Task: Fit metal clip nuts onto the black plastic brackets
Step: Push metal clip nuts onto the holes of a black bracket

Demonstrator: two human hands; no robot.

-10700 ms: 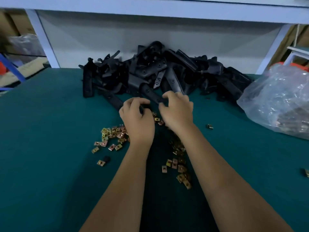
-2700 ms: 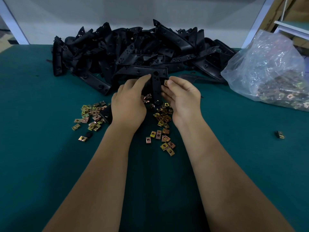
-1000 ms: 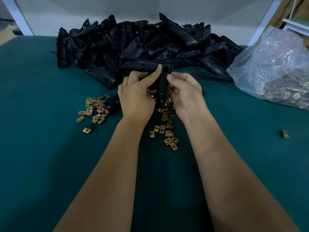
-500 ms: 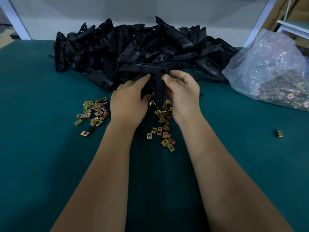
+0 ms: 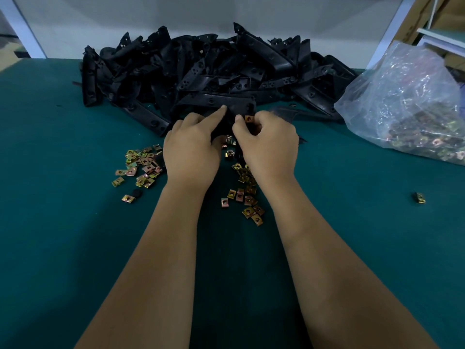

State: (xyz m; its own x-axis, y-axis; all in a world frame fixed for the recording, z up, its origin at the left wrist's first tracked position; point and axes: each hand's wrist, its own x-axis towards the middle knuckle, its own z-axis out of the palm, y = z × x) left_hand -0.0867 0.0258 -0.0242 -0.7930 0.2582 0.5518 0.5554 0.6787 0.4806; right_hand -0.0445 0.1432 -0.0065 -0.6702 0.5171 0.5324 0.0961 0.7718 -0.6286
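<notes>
I see both hands working at the near edge of the bracket heap (image 5: 216,71), which lies along the far side of the green table (image 5: 63,235).

1. Left hand (image 5: 192,152): its fingers curl round the lower part of a black bracket (image 5: 236,107), with the forefinger stretched forward and laid on the bracket's upper face. The bracket stands between the two hands, its top end raised toward the heap.
2. Right hand (image 5: 268,147): its fingers are curled and its fingertips pinch a brass-coloured clip nut (image 5: 248,118) against the right edge of the bracket, just below the hole at the bracket's top end. I cannot tell how far the nut sits over the edge.
3. Loose clip nuts: one scatter (image 5: 141,167) lies on the table just left of the left hand; a second scatter (image 5: 247,197) lies between and under the wrists. One single nut (image 5: 419,198) lies well apart to the right.
4. A clear plastic bag (image 5: 407,96) holding more nuts rests at the right end of the heap.
</notes>
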